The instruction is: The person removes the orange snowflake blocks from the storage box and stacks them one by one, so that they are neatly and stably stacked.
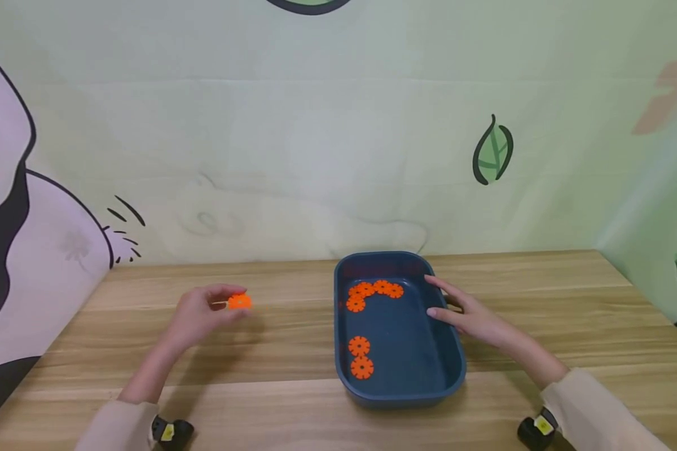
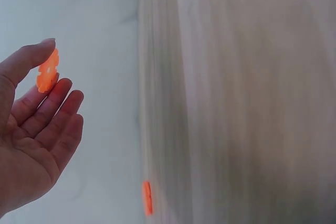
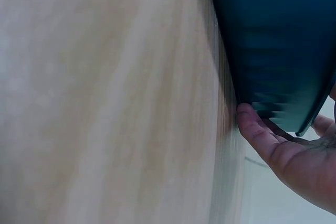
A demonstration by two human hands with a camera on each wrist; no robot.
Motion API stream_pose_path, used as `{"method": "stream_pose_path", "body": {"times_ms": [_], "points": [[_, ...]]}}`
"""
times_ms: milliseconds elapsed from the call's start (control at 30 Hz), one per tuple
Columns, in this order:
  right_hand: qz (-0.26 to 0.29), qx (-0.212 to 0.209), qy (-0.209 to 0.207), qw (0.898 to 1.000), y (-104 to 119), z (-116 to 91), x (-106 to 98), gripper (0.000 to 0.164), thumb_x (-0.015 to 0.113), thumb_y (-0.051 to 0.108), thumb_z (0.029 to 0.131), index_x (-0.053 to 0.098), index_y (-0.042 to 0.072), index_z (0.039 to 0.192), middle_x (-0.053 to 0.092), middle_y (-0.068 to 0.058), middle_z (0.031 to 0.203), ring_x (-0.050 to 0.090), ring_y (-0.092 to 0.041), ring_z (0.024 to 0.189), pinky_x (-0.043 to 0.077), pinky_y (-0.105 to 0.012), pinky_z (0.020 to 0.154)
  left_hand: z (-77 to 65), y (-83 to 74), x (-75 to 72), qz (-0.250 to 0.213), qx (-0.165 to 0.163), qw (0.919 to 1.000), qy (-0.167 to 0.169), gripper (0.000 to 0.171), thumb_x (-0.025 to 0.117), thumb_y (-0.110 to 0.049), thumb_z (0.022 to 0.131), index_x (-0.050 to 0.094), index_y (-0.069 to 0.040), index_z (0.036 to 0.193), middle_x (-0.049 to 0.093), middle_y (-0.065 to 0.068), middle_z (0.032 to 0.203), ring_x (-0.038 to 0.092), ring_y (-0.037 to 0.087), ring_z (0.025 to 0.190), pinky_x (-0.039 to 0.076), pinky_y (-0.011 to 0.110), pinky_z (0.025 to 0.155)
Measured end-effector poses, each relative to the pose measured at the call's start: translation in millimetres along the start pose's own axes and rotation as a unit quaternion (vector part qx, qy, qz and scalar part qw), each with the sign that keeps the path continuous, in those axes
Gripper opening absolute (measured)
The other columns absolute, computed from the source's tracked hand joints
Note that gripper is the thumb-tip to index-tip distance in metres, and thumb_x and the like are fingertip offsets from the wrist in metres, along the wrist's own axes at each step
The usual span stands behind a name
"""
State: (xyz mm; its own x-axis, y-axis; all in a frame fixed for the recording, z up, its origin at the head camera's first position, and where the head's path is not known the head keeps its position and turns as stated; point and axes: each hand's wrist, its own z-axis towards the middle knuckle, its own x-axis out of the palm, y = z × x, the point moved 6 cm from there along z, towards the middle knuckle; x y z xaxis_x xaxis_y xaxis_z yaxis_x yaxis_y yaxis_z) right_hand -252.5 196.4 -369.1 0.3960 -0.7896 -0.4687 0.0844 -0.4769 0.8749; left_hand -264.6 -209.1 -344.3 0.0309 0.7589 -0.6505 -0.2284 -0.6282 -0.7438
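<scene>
My left hand [image 1: 200,313] is raised over the left part of the table, pinching an orange notched disc [image 1: 239,302] between thumb and fingers. In the left wrist view that disc [image 2: 48,72] sits between the thumb tip and the fingers. My right hand [image 1: 474,318] grips the right side of a dark blue rectangular tray [image 1: 397,397]. Its thumb and a finger lie over the rim, while other fingers reach along the outer wall, as the right wrist view shows. Inside the tray, several orange discs [image 1: 355,304] form a curved row at the back, and two touching discs [image 1: 362,367] lie front left.
Another orange piece [image 2: 147,198] lies on the wooden table [image 1: 282,357] in the left wrist view; I cannot find it in the head view. A light printed cloth wall [image 1: 316,156] stands behind the table's back edge.
</scene>
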Motion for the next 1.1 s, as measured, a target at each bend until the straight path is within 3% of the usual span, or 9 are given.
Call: {"method": "stream_pose_path", "body": {"times_ms": [367, 700, 933, 1100], "points": [[-0.006, 0.008, -0.003, 1.0, -2, 1, -1, 0.067, 0.054, 0.033, 0.091, 0.019, 0.017, 0.146, 0.011, -0.022, 0.149, 0.017, -0.05, 0.129, 0.047, -0.042, 0.08, 5.9, 30.0, -28.2, 0.015, -0.063, 0.9978, -0.013, 0.057, 0.07, -0.037, 0.079, 0.057, -0.002, 0.121, 0.058, 0.018, 0.118, 0.053, 0.035, 0.108, 0.047, 0.043, 0.086], [-0.009, -0.001, 0.0, 1.0, -1, 0, 0, 0.068, 0.055, 0.031, 0.091, 0.019, 0.016, 0.146, 0.01, -0.023, 0.149, 0.016, -0.052, 0.129, 0.047, -0.044, 0.08, 11.7, 55.1, -39.9, 0.027, -0.102, 0.9944, -0.008, 0.059, 0.066, -0.038, 0.082, 0.053, 0.0, 0.125, 0.053, 0.022, 0.124, 0.049, 0.035, 0.113, 0.046, 0.022, 0.074], [-0.002, 0.001, 0.001, 1.0, -1, 1, 0, 0.068, 0.055, 0.03, 0.091, 0.018, 0.015, 0.146, 0.01, -0.024, 0.149, 0.016, -0.052, 0.128, 0.046, -0.051, 0.083, 14.7, 71.5, -45.4, 0.036, -0.123, 0.9918, 0.003, 0.061, 0.066, -0.038, 0.082, 0.051, 0.002, 0.126, 0.054, 0.024, 0.122, 0.05, 0.035, 0.11, 0.043, 0.038, 0.086], [0.001, 0.002, 0.0, 1.0, -1, 1, -1, 0.068, 0.055, 0.03, 0.091, 0.018, 0.015, 0.146, 0.01, -0.024, 0.149, 0.015, -0.053, 0.129, 0.046, -0.051, 0.083, 15.0, 82.7, -48.0, 0.042, -0.126, 0.9911, 0.009, 0.06, 0.065, -0.037, 0.083, 0.051, 0.003, 0.125, 0.054, 0.025, 0.121, 0.05, 0.034, 0.108, 0.04, 0.039, 0.088]]}}
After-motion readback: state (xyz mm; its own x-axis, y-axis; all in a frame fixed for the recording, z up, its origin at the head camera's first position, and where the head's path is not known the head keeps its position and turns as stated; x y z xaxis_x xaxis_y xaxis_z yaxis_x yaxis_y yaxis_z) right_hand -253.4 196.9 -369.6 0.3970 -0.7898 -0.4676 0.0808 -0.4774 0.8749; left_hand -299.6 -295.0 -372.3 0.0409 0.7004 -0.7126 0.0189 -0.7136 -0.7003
